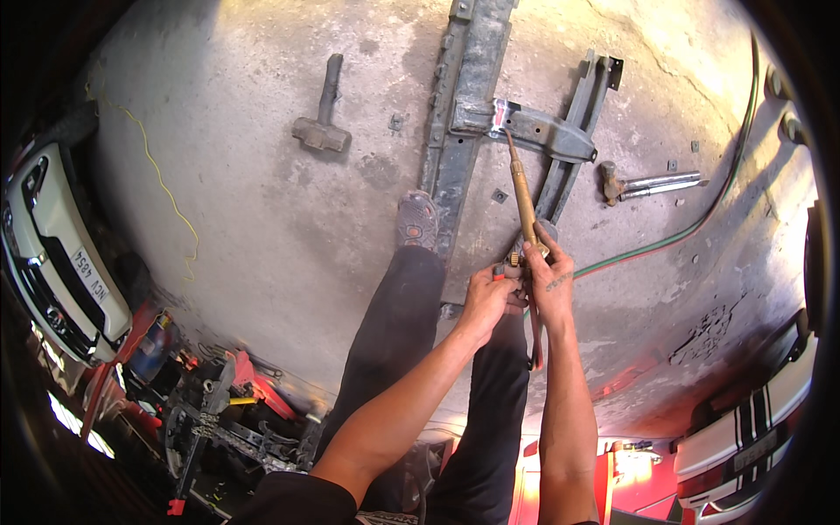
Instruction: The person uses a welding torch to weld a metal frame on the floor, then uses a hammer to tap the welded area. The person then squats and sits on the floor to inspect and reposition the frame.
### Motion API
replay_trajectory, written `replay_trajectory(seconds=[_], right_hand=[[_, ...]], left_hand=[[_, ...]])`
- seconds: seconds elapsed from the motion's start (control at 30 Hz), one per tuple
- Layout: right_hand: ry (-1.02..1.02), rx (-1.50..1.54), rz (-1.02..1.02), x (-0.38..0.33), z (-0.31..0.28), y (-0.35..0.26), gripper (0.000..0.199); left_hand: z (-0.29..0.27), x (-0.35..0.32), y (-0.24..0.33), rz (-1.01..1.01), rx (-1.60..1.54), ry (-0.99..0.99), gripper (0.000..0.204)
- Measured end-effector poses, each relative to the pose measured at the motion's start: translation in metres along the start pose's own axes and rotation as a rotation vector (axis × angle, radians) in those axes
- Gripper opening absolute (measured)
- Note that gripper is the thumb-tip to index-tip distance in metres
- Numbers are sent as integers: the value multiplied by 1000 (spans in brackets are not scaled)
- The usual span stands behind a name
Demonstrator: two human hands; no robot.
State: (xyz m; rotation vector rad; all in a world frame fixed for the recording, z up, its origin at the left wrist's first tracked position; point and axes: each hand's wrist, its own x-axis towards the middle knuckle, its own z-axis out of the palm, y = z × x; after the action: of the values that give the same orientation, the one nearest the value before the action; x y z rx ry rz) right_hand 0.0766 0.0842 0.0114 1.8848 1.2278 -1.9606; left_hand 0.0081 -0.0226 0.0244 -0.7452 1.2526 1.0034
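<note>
My right hand is wrapped round the handle of a brass gas torch. Its thin tip points away from me and ends beside a reddish, white-edged band on a metal bracket. That bracket lies across a long grey steel beam and a narrower rail. Close to the torch's valve knob, my left hand is closed, with a small red-ended object showing at its fingers. Whether this is a lighter or a knob, I cannot tell. Some left fingers are hidden.
A sledgehammer lies left of the beam, a smaller hammer by shiny rods at right. A green-and-red hose curves across the floor. My shoe is against the beam. Bumpers and clutter stand leftward.
</note>
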Motion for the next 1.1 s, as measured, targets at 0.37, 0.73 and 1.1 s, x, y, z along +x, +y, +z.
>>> replay_trajectory(seconds=[0.37,0.73,1.1], right_hand=[[35,48,-47,1,5,9,50],[17,47,-34,2,5,13,48],[-11,6,-30,1,4,10,58]], left_hand=[[-2,1,-4,5,4,11,22],[-3,-1,-4,8,6,18,22],[-3,-2,-3,3,11,26,23]])
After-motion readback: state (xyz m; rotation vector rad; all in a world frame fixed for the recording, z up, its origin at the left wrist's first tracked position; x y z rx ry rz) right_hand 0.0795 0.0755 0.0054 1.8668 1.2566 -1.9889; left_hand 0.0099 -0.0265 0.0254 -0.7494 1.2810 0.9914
